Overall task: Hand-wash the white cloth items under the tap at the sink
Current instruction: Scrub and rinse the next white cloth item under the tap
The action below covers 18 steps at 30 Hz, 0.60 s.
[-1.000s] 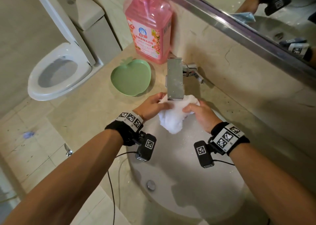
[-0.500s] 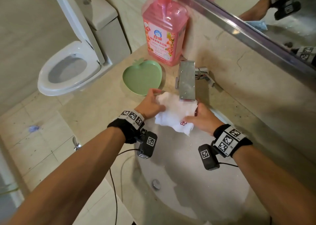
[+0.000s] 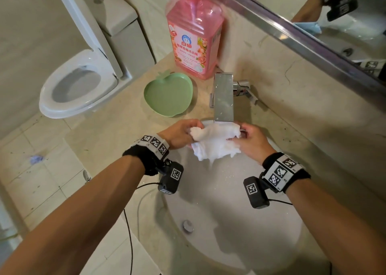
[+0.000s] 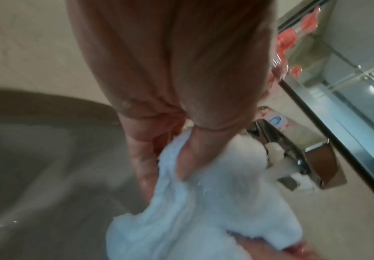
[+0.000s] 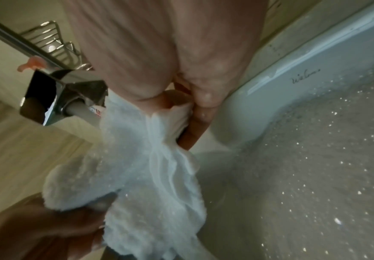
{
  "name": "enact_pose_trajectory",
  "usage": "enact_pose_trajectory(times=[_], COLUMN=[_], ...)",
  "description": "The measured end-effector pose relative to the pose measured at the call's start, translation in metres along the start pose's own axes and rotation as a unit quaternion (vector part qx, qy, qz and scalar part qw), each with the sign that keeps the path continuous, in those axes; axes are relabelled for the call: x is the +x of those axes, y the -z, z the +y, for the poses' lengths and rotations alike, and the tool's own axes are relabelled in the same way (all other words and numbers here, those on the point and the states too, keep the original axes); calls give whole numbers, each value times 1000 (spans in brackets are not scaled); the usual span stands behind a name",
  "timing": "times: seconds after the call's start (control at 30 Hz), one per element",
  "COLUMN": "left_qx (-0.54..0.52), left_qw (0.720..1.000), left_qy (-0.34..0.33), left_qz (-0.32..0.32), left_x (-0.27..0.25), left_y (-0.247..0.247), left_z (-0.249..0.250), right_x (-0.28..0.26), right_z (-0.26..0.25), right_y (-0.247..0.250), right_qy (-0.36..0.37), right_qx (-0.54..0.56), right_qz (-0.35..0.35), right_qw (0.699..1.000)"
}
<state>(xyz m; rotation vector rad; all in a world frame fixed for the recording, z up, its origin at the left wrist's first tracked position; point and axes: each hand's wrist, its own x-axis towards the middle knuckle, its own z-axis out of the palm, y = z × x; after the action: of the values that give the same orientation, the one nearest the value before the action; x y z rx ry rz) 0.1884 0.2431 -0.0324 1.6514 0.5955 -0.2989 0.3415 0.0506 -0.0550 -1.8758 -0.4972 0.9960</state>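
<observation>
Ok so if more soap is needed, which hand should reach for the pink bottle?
Left. The left hand is on the side of the pink bottle, beyond the green dish; the right hand would have to cross the tap.

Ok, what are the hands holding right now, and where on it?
Both grip the white cloth under the tap: left hand bunches its left end, right hand pinches its right edge.

Bathroom, likely domestic — toilet (image 3: 81,82), sink (image 3: 240,222), mirror (image 3: 313,30)
</observation>
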Motion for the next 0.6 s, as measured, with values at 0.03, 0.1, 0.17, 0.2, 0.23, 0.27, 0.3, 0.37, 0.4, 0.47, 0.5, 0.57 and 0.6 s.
enact_pose_trajectory(times=[0.03, 0.1, 0.17, 0.2, 0.23, 0.27, 0.3, 0.37, 0.4, 0.47, 0.5, 0.57, 0.6], left_qx=[-11, -95, -144, -85, 7, 96, 156, 209, 235, 288, 304, 312, 307], left_qw=[1000, 990, 979, 987, 992, 988, 981, 970, 964, 950, 947, 948, 950], left_qy=[14, 66, 111, 110, 103, 101, 106, 112, 110, 102, 92, 66, 55], left_qz=[-26, -80, -97, -79, -66, -59, -52, -49, -56, -62, -46, 4, 13], left_x=[0, 0, 5, 9, 12, 15, 17, 20, 21, 21, 19, 14, 11], left_y=[0, -1, -5, -7, -9, -12, -16, -22, -25, -27, -25, -17, -13], left_z=[2, 7, 12, 13, 14, 13, 14, 17, 19, 22, 22, 21, 20], right_x=[0, 1, 2, 2, 2, 1, 1, 2, 1, -1, -1, -2, -2], right_z=[0, -1, -2, -3, -4, -6, -8, -10, -12, -16, -17, -19, -20], right_y=[3, 8, 11, 11, 11, 9, 7, 3, 2, 3, 5, 9, 10], right_qy=[2, 20, 47, 60, 68, 72, 77, 89, 92, 82, 72, 41, 19], right_qx=[5, 15, 15, 8, 0, -8, -14, -8, -2, -6, -12, 22, 59], right_qz=[-3, -4, -6, -11, -18, -23, -25, -25, -28, -57, -79, -125, -144], right_qw=[1000, 1000, 999, 998, 998, 997, 997, 996, 995, 995, 994, 991, 988])
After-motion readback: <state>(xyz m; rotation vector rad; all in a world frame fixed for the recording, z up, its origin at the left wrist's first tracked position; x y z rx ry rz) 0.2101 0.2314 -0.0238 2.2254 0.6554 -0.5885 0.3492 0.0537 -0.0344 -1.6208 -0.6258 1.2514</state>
